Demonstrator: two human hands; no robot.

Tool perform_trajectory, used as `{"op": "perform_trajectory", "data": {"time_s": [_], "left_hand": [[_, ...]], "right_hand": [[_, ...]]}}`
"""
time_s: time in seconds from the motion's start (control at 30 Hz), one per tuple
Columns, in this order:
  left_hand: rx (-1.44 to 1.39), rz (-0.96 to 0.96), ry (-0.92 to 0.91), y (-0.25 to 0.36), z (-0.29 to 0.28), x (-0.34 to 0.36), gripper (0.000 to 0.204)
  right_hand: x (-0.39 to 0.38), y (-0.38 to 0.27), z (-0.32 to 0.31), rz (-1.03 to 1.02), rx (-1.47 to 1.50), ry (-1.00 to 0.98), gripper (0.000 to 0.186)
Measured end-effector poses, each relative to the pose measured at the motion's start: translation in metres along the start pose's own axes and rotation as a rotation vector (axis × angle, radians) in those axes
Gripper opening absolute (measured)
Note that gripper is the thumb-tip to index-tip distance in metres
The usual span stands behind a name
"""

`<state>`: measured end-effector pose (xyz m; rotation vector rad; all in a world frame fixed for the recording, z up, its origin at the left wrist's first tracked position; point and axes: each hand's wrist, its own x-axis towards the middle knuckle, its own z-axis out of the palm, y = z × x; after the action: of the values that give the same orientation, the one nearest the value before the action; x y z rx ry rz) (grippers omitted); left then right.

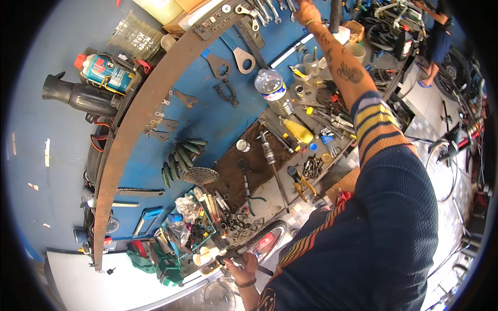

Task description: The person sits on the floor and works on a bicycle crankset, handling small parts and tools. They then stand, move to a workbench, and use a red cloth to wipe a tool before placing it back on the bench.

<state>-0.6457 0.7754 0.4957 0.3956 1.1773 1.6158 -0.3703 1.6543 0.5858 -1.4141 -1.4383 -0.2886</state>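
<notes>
My right arm stretches up to the tool wall, where my right hand (305, 11) is beside hanging wrenches (268, 13), its fingers partly cut off at the frame's top; I cannot make out whether it holds one. Low in the view, my left hand (238, 267) is wrapped round a dark metal part (231, 255), its shape partly hidden. Behind that hand are a bicycle wheel (277, 233) and the bench's pile of small parts (244, 220). A long metal tool (268, 153) lies on a brown mat (228, 168) on the bench.
A wooden shelf edge (127, 111) curves along the left. The bench also holds a plastic bottle (272, 88), a yellow bottle (295, 129), pliers (301, 184) and a cassette (199, 176). At right, another person (436, 46) stands among bicycles (394, 28).
</notes>
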Motion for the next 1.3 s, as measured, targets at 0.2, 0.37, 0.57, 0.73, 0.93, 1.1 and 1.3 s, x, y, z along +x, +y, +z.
{"op": "perform_trajectory", "data": {"time_s": [0.2,0.37,0.57,0.73,0.93,1.1,1.3], "left_hand": [[-0.165,0.106,0.365,-0.007,0.021,-0.028,0.084],[-0.275,0.2,0.22,-0.029,-0.003,-0.027,0.084],[-0.156,0.217,0.367,0.005,0.054,-0.008,0.081],[-0.198,0.351,0.284,0.008,0.051,0.085,0.078],[-0.336,0.233,0.146,0.027,0.046,0.166,0.077],[-0.277,0.047,0.17,-0.009,0.032,0.202,0.075],[-0.355,-0.144,0.193,-0.035,0.033,0.193,0.074]], "right_hand": [[0.008,0.022,0.165,-0.208,-0.039,-0.237,0.043],[0.086,0.041,0.166,-0.069,-0.131,-0.018,0.031],[-0.081,-0.04,0.008,-0.029,0.183,-0.241,0.049],[-0.229,-0.075,-0.193,-0.073,0.459,-0.184,0.033],[-0.43,-0.13,-0.317,0.573,0.986,-0.709,0.037],[-0.426,-0.185,-0.361,0.16,0.679,-1.091,0.035],[-0.445,-0.247,-0.384,0.035,0.901,-0.855,0.016]]}}
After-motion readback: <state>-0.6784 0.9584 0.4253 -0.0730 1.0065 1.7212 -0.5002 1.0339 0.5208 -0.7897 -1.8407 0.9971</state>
